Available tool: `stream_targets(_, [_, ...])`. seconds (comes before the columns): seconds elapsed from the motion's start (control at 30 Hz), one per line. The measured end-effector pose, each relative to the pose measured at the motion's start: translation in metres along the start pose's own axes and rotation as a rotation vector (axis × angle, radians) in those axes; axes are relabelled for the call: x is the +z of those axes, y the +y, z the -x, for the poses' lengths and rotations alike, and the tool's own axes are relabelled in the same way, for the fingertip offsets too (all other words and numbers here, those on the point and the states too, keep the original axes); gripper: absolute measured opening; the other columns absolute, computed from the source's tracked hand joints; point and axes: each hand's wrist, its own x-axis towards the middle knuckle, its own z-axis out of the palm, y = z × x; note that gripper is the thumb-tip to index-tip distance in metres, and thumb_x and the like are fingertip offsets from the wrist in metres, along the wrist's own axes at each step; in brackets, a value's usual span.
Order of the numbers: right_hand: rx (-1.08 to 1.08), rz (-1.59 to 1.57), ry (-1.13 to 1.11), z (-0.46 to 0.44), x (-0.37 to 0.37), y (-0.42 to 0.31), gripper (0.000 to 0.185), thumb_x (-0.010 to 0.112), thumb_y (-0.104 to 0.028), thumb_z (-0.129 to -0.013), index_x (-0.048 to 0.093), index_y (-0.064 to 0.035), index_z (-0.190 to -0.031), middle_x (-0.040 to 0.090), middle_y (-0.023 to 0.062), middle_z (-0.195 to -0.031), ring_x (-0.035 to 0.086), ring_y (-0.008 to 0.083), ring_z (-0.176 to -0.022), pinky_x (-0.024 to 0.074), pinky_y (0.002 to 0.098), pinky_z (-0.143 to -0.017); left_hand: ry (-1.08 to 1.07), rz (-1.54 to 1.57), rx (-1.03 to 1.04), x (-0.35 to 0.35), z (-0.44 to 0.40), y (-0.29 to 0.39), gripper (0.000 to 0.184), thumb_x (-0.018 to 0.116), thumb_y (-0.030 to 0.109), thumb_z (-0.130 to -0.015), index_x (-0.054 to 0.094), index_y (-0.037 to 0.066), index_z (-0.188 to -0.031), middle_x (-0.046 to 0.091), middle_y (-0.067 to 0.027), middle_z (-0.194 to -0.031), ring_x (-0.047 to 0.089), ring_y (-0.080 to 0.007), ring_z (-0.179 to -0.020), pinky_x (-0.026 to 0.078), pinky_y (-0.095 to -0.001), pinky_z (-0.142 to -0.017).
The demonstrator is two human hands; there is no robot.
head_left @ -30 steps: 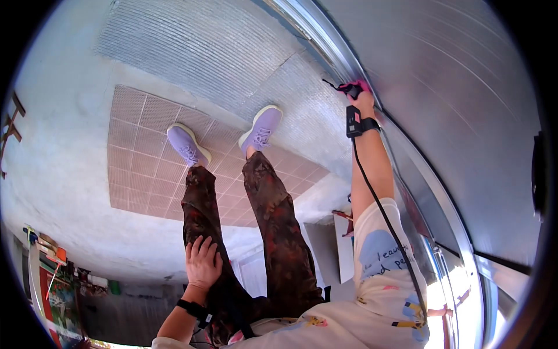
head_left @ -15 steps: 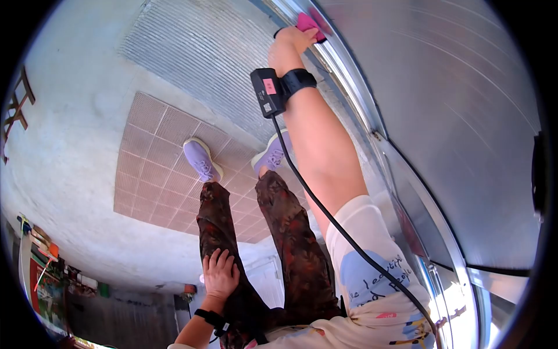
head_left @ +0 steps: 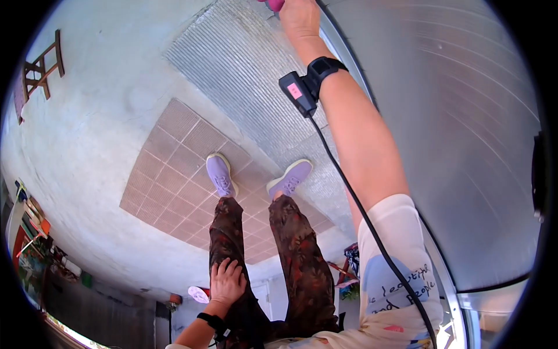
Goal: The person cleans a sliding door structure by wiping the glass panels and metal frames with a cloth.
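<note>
Two hands are showing in the head view, the only one I am receiving. The right hand (head_left: 299, 17) is reaching far forward, to the top edge of the picture, just beside the metal rail (head_left: 340, 43). Half a second ago it was lying lower in the picture, with the pink piece (head_left: 274, 4) showing almost whole over the rail; now this piece is appearing only as a small part, at the left side of the hand in the picture. The view is also shifting: the wooden stand (head_left: 43, 70) is showing more fully, and the right shoe (head_left: 292, 176), which the forearm was partly covering, is now showing whole. The left hand (head_left: 226, 283) is keeping its place on the left trouser leg (head_left: 225, 232).

The visible part of the pink piece is looking bright and rounded, but the edge is cutting it, so I am not able to tell its full shape. The right fingers are mostly staying out of sight, and I cannot tell if they are clamping it. The left fingers are lying on the cloth of the trousers, a little apart, and are holding nothing that I am seeing.
</note>
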Motion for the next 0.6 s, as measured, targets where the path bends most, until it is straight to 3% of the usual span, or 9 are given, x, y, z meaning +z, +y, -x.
stream_targets(0.07, [-0.029,0.323,-0.436,0.031,0.017,0.050,0.043,0.057,-0.010,-0.086,0.055,-0.0074,-0.128,0.045,0.0129,-0.141,0.041,0.0302,-0.131,0.0401,0.0365,-0.105,0.001,0.013,0.007,-0.001,0.001,-0.001,0.021,0.063,0.019,-0.077,0.067,0.009,-0.095,0.062,-0.0065,-0.115,0.050,-0.0281,-0.117,0.035,-0.0489,-0.100])
stream_targets(0.17, [-0.063,0.510,-0.628,0.068,-0.043,0.033,0.041,0.047,-0.010,-0.092,0.050,-0.0061,-0.132,0.043,0.0061,-0.145,0.042,0.0226,-0.132,0.0448,0.0337,-0.100,0.005,0.029,-0.009,0.001,0.001,-0.003,0.023,0.060,0.022,-0.078,0.068,0.009,-0.096,0.062,-0.0067,-0.117,0.050,-0.0277,-0.118,0.034,-0.0496,-0.101])
stream_targets(0.2, [-0.143,0.572,-0.518,0.098,-0.055,0.041,0.037,0.048,-0.005,-0.087,0.057,-0.0043,-0.123,0.047,0.0054,-0.142,0.043,0.0204,-0.132,0.0481,0.0331,-0.095,0.001,0.033,0.002,0.002,0.000,-0.004,0.023,0.060,0.022,-0.078,0.068,0.009,-0.096,0.062,-0.0067,-0.117,0.050,-0.0277,-0.118,0.034,-0.0496,-0.101])
stream_targets(0.23, [-0.122,0.499,-0.509,0.123,-0.077,0.044,0.036,0.049,-0.008,-0.087,0.057,-0.0022,-0.121,0.048,0.0062,-0.140,0.043,0.0215,-0.131,0.0472,0.0385,-0.096,0.005,0.031,0.001,0.002,0.001,-0.004,0.023,0.060,0.022,-0.078,0.068,0.009,-0.096,0.062,-0.0067,-0.117,0.050,-0.0276,-0.118,0.034,-0.0495,-0.101])
stream_targets(0.37, [0.142,0.528,-0.780,0.235,-0.171,0.048,0.051,0.046,0.001,-0.084,0.046,-0.0030,-0.135,0.035,0.0092,-0.149,0.031,0.0233,-0.139,0.0375,0.0329,-0.108,-0.014,0.021,-0.002,0.000,0.001,-0.004,0.023,0.061,0.021,-0.078,0.067,0.008,-0.096,0.062,-0.0068,-0.117,0.050,-0.0278,-0.118,0.034,-0.0494,-0.101])
stream_targets(0.47, [0.315,0.580,-0.817,0.317,-0.214,0.059,0.056,0.047,0.005,-0.082,0.045,-0.0041,-0.137,0.033,0.0095,-0.150,0.029,0.0254,-0.140,0.0369,0.0318,-0.109,-0.017,0.002,0.023,-0.004,0.001,-0.004,0.023,0.061,0.020,-0.078,0.067,0.008,-0.097,0.061,-0.0071,-0.117,0.050,-0.0282,-0.118,0.034,-0.0495,-0.102])
stream_targets(0.53, [0.549,0.593,-0.772,0.355,-0.231,0.053,0.057,0.047,0.006,-0.081,0.046,-0.0064,-0.136,0.032,0.0092,-0.151,0.029,0.0261,-0.140,0.0375,0.0320,-0.108,-0.038,-0.017,0.039,-0.006,0.002,-0.004,0.024,0.061,0.020,-0.078,0.067,0.007,-0.098,0.061,-0.0073,-0.117,0.050,-0.0284,-0.118,0.034,-0.0495,-0.102])
stream_targets(0.6, [0.610,0.594,-0.748,0.369,-0.234,0.050,0.055,0.047,0.005,-0.081,0.048,-0.0075,-0.135,0.031,0.0091,-0.151,0.030,0.0265,-0.140,0.0393,0.0324,-0.107,-0.033,-0.030,0.052,-0.009,0.001,-0.007,0.024,0.061,0.020,-0.078,0.066,0.007,-0.098,0.062,-0.0073,-0.116,0.050,-0.0284,-0.118,0.033,-0.0494,-0.102])
